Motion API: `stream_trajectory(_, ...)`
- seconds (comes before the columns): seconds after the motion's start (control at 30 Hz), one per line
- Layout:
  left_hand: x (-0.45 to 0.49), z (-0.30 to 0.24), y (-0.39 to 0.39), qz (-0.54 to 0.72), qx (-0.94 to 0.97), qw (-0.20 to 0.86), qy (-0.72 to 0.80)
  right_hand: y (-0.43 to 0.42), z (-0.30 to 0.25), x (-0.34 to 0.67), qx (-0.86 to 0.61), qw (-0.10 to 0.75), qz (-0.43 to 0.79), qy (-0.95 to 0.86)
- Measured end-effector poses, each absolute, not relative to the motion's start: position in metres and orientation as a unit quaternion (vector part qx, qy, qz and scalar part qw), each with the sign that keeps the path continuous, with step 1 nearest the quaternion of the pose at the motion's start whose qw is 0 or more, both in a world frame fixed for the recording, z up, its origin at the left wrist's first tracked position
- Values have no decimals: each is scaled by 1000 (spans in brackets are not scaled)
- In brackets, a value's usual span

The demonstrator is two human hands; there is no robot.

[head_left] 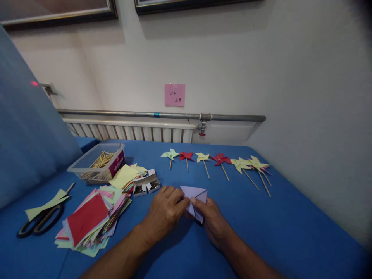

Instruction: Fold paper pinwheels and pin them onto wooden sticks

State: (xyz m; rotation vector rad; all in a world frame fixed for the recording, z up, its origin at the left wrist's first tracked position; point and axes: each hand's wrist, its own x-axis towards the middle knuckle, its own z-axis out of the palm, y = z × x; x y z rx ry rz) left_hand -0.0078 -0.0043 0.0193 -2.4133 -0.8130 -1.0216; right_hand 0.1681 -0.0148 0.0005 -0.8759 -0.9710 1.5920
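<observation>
A lilac paper square [194, 192] with slits cut in from its corners is held up over the table between both hands. My right hand [214, 221] is closed on it, the thumb pressed near its middle. My left hand [168, 207] is closed at the paper's left edge, thumb and fingers pinched there; whether a small pin sits between them is hidden. Just left of that hand lies a small white box [146, 183] of metal pins, its flaps up.
Finished paper pinwheels on sticks [221, 159] lie in a row at the back right. At left are a stack of coloured paper [87, 221], black-handled scissors [43, 221] under a paper strip, and a plastic tub [87, 162] of wooden sticks. A radiator [139, 131] stands behind the blue table.
</observation>
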Motion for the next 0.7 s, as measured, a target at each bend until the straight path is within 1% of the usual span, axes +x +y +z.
stream_trajectory(0.13,-7,18,-4,-363,-860,199,-298,-15,2,167,-370,515,660,-403)
stream_trajectory(0.23,-6,18,-7,-367,-862,182,-298,-14,0,166,-394,517,651,-392)
stream_trajectory(0.33,-6,20,-10,-396,-856,103,-316,-12,-5,168,-435,509,637,-383)
stream_trajectory(0.43,-10,24,-10,-448,-801,-61,-393,-8,-10,173,-455,504,613,-405)
stream_trajectory(0.57,-13,28,-1,-467,-640,-344,-504,-5,-11,176,-459,503,584,-441)
stream_trajectory(0.63,-12,29,2,-451,-558,-497,-488,-6,-8,175,-446,501,583,-459)
stream_trajectory(0.7,-9,30,1,-433,-504,-600,-445,-9,-4,173,-434,496,580,-479)
